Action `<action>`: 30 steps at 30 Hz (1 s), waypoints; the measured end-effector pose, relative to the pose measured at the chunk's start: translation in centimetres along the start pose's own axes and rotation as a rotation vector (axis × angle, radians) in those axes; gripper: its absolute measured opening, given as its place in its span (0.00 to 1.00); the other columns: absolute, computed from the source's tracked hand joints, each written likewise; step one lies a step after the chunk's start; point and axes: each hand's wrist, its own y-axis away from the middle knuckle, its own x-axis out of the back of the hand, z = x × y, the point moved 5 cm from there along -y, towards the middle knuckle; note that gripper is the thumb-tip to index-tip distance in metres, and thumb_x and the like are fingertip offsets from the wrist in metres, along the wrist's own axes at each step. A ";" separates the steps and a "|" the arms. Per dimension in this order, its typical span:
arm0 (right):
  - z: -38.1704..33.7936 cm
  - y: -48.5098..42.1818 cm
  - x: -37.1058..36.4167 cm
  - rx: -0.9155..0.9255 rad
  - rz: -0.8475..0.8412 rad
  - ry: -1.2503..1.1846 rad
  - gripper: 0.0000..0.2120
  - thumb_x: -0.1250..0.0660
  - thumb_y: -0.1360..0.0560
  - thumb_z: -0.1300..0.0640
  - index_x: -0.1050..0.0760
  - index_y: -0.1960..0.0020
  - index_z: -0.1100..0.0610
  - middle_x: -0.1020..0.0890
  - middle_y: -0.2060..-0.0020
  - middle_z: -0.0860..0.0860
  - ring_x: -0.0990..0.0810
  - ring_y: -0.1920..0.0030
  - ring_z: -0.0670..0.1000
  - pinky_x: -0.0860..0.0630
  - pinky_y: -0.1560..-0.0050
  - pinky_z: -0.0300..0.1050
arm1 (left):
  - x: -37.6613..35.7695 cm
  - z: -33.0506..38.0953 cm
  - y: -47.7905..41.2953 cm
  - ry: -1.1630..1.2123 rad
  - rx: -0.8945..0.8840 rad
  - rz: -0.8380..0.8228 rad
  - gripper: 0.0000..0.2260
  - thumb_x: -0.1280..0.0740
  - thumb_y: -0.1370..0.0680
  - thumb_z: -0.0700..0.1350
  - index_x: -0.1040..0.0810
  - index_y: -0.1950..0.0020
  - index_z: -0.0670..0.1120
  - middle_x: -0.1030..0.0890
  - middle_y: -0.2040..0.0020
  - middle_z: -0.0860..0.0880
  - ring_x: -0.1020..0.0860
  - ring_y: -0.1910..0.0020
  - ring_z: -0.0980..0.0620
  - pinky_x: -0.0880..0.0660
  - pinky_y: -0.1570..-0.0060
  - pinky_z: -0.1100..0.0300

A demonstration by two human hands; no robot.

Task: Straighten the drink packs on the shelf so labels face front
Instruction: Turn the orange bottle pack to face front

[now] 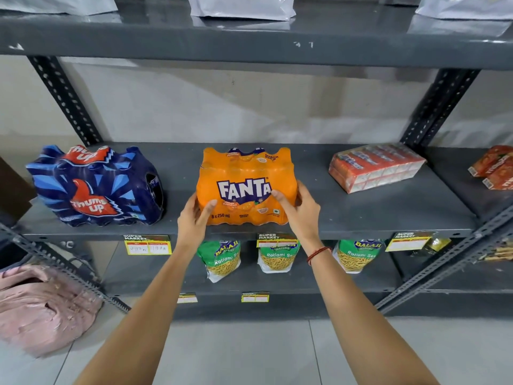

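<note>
An orange Fanta pack (244,173) stands at the middle of the grey shelf (374,215), its label facing me. My left hand (194,218) grips its lower left corner and my right hand (301,209) grips its lower right side, thumbs on the front. To the left stands a blue Thums Up pack (97,187), turned slightly so its end faces right. A red and white carton pack (376,166) lies angled at the right.
More orange cartons (495,168) sit at the far right. Green snack bags (277,255) stand on the shelf below, behind yellow price tags (148,245). White bags (241,6) fill the top shelf. A pink bundle (41,307) lies on the floor, left.
</note>
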 end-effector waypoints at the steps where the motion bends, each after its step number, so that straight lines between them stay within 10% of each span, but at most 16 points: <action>1: -0.1 0.3 0.1 0.001 0.000 -0.004 0.29 0.31 0.29 0.44 0.32 0.33 0.54 0.21 0.39 0.53 0.19 0.44 0.52 0.20 0.47 0.48 | 0.0 0.0 0.2 -0.003 0.005 -0.003 0.26 0.36 0.23 0.53 0.36 0.28 0.44 0.25 0.34 0.45 0.23 0.38 0.46 0.24 0.40 0.48; 9: -0.6 1.4 0.3 -0.002 0.000 -0.036 0.27 0.31 0.28 0.46 0.32 0.33 0.54 0.21 0.40 0.52 0.21 0.46 0.48 0.23 0.52 0.38 | 0.1 0.2 1.1 0.002 -0.004 0.002 0.26 0.37 0.23 0.52 0.37 0.28 0.44 0.25 0.33 0.44 0.24 0.39 0.48 0.25 0.44 0.54; 26: -0.7 1.1 0.2 0.026 0.003 0.001 0.29 0.31 0.29 0.45 0.32 0.32 0.55 0.20 0.40 0.54 0.19 0.44 0.54 0.20 0.46 0.51 | -0.1 0.6 0.7 -0.008 0.009 -0.008 0.24 0.38 0.22 0.52 0.35 0.29 0.44 0.25 0.34 0.44 0.24 0.38 0.46 0.26 0.42 0.53; 30: -0.7 1.0 0.5 0.016 -0.071 -0.016 0.33 0.33 0.32 0.39 0.34 0.32 0.54 0.22 0.37 0.53 0.21 0.41 0.53 0.21 0.43 0.51 | 0.0 2.0 3.0 0.090 0.039 0.209 0.25 0.36 0.23 0.52 0.34 0.29 0.44 0.26 0.32 0.46 0.26 0.37 0.50 0.29 0.42 0.63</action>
